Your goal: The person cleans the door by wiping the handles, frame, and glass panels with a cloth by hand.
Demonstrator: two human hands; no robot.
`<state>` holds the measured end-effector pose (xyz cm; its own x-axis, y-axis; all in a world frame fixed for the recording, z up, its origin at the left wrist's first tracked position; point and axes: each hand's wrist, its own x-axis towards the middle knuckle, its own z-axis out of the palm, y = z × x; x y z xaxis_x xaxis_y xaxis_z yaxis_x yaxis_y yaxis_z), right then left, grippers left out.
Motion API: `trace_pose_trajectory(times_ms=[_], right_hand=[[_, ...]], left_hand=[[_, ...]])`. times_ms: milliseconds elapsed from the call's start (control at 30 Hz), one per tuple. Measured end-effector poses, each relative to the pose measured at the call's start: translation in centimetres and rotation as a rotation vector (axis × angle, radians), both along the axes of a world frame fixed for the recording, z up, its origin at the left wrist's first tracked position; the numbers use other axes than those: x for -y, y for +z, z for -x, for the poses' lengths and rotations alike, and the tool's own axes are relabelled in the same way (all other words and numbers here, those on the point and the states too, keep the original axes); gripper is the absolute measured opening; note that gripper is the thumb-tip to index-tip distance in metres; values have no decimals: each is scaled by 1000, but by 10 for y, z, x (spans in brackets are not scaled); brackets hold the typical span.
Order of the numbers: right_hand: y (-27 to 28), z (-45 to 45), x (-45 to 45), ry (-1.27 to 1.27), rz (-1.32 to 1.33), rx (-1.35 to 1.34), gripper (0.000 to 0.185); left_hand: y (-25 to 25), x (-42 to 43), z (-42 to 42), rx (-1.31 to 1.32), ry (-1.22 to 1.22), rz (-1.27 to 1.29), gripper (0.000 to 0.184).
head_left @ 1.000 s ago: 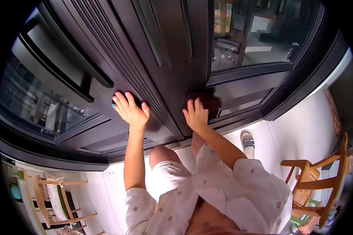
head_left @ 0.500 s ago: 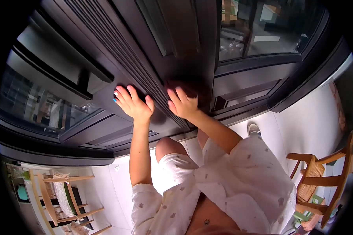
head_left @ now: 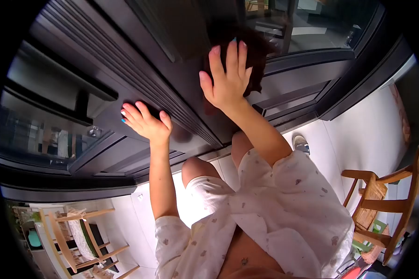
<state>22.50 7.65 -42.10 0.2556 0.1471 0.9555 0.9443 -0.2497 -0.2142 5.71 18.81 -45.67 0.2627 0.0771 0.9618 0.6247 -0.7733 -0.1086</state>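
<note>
My left hand [head_left: 146,122] lies flat with spread fingers on the left leaf of a dark panelled double door [head_left: 186,69], just below a long black door handle [head_left: 95,88]. My right hand [head_left: 228,76] is stretched out, fingers apart, higher on the right leaf. Beneath its palm and fingers is a dark reddish-brown, soft-edged cloth [head_left: 258,51], spread against the door and overlapping the window's frame. The cloth's full outline is hard to make out against the dark surface.
A glass pane [head_left: 321,25] fills the upper right leaf. A wooden chair [head_left: 381,204] stands at right on the white tiled floor [head_left: 333,135]. Another chair [head_left: 86,239] with a cushion is at lower left. A shoe [head_left: 301,143] shows near the door's foot.
My right hand has slid upward and slightly right across the door, the dark cloth moving along with it. My left hand stays flat on the left leaf.
</note>
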Motion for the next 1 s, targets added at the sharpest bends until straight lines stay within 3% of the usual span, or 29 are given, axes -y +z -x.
trace_pose_trajectory(times_ms=[100,233,300,400,533,600,700,767,833,900,1000], right_hand=[[-38,1,-2,9,-13,-35,54],[-184,16,15,30,277,-275,47],[-261,18,18,44,270,-311,49],[-240,13,20,-6,225,-204,54],[-105,-1,5,71,52,69,58],[-36,-2,2,68,93,129,63],[5,-3,-7,-20,-61,158,66],[-18,10,-4,44,21,-6,60],[-89,27,-8,151,230,62,50],[-163,33,-3,159,273,268,31],[-219,21,15,330,421,121,29]], left_hand=[[0,-1,-1,15,-6,-26,62],[2,1,-1,1,-1,-9,62],[2,0,-1,-1,1,-6,62],[1,-1,0,-2,-8,-4,63],[2,-1,0,-6,-16,-7,63],[2,-1,-1,0,-25,-10,63],[1,-1,-1,6,-28,-15,62],[2,0,-2,10,-20,-20,62],[3,-1,-3,13,-18,-29,62],[3,-1,-1,13,-17,-32,63],[3,0,-2,15,-14,-32,62]])
